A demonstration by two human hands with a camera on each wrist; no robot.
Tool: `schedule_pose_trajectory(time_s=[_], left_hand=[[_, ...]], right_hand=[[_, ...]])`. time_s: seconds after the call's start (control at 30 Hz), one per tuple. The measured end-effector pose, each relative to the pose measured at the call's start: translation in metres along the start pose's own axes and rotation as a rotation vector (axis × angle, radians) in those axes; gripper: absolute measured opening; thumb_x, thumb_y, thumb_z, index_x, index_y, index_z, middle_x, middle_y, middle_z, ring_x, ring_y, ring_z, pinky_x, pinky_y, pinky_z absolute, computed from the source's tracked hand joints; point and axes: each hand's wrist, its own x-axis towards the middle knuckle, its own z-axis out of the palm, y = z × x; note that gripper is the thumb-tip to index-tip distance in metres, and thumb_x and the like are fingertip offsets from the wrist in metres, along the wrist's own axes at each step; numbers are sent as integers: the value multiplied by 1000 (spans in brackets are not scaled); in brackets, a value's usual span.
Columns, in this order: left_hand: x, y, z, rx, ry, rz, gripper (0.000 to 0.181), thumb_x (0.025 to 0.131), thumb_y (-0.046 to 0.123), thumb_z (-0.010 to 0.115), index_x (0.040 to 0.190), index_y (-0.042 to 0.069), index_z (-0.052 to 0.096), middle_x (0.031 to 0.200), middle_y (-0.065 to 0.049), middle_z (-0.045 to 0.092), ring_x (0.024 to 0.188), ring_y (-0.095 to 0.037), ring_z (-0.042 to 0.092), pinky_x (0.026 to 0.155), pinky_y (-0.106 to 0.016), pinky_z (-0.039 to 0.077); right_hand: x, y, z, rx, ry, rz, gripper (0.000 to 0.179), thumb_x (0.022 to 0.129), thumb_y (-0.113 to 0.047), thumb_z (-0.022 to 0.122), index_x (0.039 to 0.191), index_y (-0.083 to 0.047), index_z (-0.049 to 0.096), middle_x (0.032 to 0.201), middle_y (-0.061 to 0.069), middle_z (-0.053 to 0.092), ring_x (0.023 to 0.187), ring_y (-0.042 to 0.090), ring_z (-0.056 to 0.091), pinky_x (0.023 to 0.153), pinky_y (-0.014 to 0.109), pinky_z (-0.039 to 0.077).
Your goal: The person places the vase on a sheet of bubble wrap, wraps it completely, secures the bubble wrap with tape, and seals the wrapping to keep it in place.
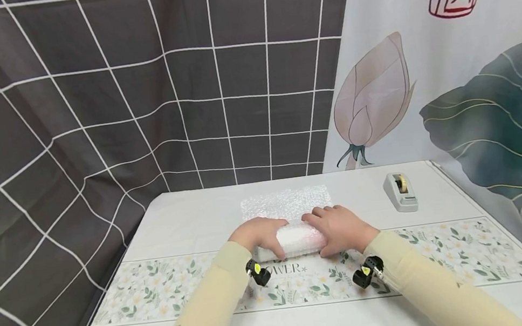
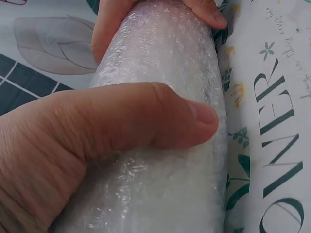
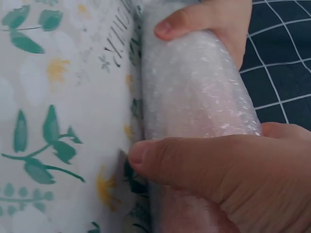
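A roll of bubble wrap (image 1: 297, 239) lies crosswise on the table, with something pale and pinkish showing through its layers; what is inside is hidden. My left hand (image 1: 263, 233) grips its left end, and the thumb lies across the top in the left wrist view. Around the right end my right hand (image 1: 341, 228) is curved, its thumb (image 3: 170, 156) on the near side and the fingers over the far side. Beyond the roll, a flat stretch of bubble wrap sheet (image 1: 287, 200) spreads toward the back of the table.
A grey tape dispenser (image 1: 400, 193) with a yellowish tape roll stands at the back right. The white tablecloth (image 1: 181, 227) carries a floral band (image 1: 159, 289) with printed letters. Dark grid cloth (image 1: 192, 84) hangs behind and left; a leaf-printed curtain (image 1: 425, 66) hangs at right.
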Motion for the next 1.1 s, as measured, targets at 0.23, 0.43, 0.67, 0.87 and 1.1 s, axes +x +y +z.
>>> schedule_pose_trajectory(time_s=[0.23,0.43,0.67,0.87,1.1], left_hand=[[1,3,-1,65,3,-64,96,63,46,87,150,30,48,142,-2,58,113,-22,62,97,-43,50],[-4,7,1,98,45,-90,98,61,50,87,149,33,48,146,-9,50,114,-27,60,93,-45,52],[-9,10,3,175,124,-70,95,62,50,88,147,32,50,129,-2,55,114,-23,54,97,-45,48],[-17,15,10,282,237,-44,92,67,50,85,148,28,49,128,-3,64,115,-27,61,101,-49,46],[-20,13,22,329,326,-14,89,68,51,85,146,25,51,126,-6,60,108,-27,61,95,-47,48]], right_hand=[[0,0,1,-13,24,-10,87,59,-44,86,134,-13,54,112,8,64,92,29,65,79,49,55],[1,1,5,12,51,-22,78,61,-38,83,130,-13,57,105,6,65,84,27,64,75,45,55],[5,4,7,62,36,-15,72,60,-36,82,125,-15,59,99,3,64,79,24,63,71,43,55],[11,9,3,175,-25,-2,63,57,-33,82,113,-19,59,88,-5,63,68,15,58,62,37,52],[16,10,-1,248,-87,2,54,60,-35,84,105,-21,59,80,-11,63,66,10,57,63,34,52]])
